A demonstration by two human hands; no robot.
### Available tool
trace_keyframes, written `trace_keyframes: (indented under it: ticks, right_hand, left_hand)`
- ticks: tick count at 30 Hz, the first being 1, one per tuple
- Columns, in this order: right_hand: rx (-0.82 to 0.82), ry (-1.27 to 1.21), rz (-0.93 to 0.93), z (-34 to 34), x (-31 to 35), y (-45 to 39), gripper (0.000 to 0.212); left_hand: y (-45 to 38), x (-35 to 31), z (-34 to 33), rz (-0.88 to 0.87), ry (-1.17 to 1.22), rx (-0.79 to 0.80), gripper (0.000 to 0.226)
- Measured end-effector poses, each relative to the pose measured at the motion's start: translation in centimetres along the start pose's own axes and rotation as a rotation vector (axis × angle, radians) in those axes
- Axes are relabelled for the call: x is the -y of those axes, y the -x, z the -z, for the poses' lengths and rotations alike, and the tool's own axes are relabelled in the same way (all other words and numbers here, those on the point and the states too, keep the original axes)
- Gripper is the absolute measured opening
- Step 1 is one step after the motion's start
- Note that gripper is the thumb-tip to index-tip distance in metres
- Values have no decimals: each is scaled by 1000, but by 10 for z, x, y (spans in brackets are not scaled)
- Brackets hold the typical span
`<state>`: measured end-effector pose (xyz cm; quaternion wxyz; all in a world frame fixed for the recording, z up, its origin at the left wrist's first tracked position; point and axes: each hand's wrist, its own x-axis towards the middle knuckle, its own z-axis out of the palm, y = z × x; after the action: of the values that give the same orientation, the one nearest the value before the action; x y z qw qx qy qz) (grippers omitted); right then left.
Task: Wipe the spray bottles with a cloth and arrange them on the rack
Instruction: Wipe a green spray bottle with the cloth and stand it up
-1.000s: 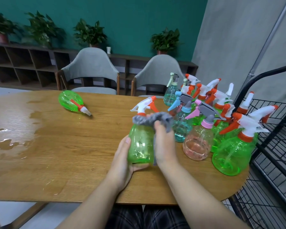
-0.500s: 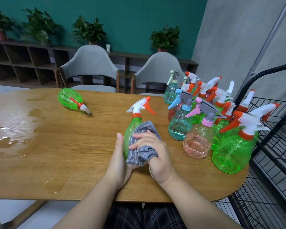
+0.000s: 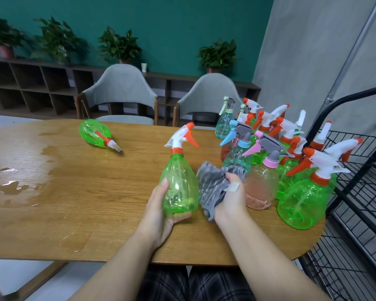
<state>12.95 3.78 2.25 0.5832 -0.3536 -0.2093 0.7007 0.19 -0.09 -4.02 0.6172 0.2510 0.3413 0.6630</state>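
At the frame's centre, the left hand [image 3: 159, 211] is cupping the base of a translucent green plastic spray bottle [image 3: 180, 183], fingers curled round it, long axis upright, orange-tipped nozzle pointing right. Just right, the right hand [image 3: 230, 200] is clutching a crumpled grey cloth [image 3: 211, 187] over the wooden bench [image 3: 74, 203].

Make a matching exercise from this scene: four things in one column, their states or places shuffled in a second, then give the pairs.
Things:
1. Grey cloth
2. Green bottle with white-and-orange sprayer
3. Green bottle without a sprayer
4. Pink-collared bottle

States or places:
A. Lying on its side, far left on the table
B. Held upright in the left hand
C. Bunched in the right hand
D. Standing among the cluster beside the black wire rack

Pairs: 1-C, 2-B, 3-A, 4-D
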Motion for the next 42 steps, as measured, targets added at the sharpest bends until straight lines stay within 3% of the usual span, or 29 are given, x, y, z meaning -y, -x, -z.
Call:
trace_keyframes:
  ticks: [4, 8, 10, 13, 19, 24, 28, 30, 33, 35, 38, 42]
  right_hand:
    - [91, 275, 59, -13, 1, 1, 31]
    - [259, 965, 456, -16, -14, 0, 26]
    - [394, 1146, 651, -10, -21, 0, 44]
    - [460, 1237, 783, -2, -24, 0, 59]
    - [613, 1168, 884, 11, -30, 4, 53]
    - [732, 1165, 893, 12, -27, 7, 49]
    - [815, 1052, 833, 10, -20, 10, 38]
    - [684, 719, 609, 7, -11, 16, 25]
    - [225, 146, 206, -1, 6, 7, 23]
    - [33, 26, 73, -4, 14, -1, 26]
    - [52, 148, 69, -9, 14, -3, 27]
    - [237, 684, 295, -16, -6, 0, 16]
  left_hand:
    - [3, 0, -7, 2, -94, 54, 49]
    - [3, -1, -11, -17, -67, 24, 48]
    - [1, -1, -10, -31, -67, 21, 41]
    - [-1, 0, -9, -28, -91, -2, 40]
    - [-2, 1, -10, 0, -43, 15, 41]
    - [3, -5, -8, 35, -12, 40, 69]
    - [1, -3, -8, 19, -3, -44, 92]
    - [0, 0, -7, -12, -16, -78, 83]
    - [1, -1, -4, -13, 19, -39, 57]
    - [1, -2, -3, -13, 20, -9, 57]
    - [2, -2, -6, 13, -16, 19, 61]
    - [1, 0, -8, -6, -26, 46, 48]
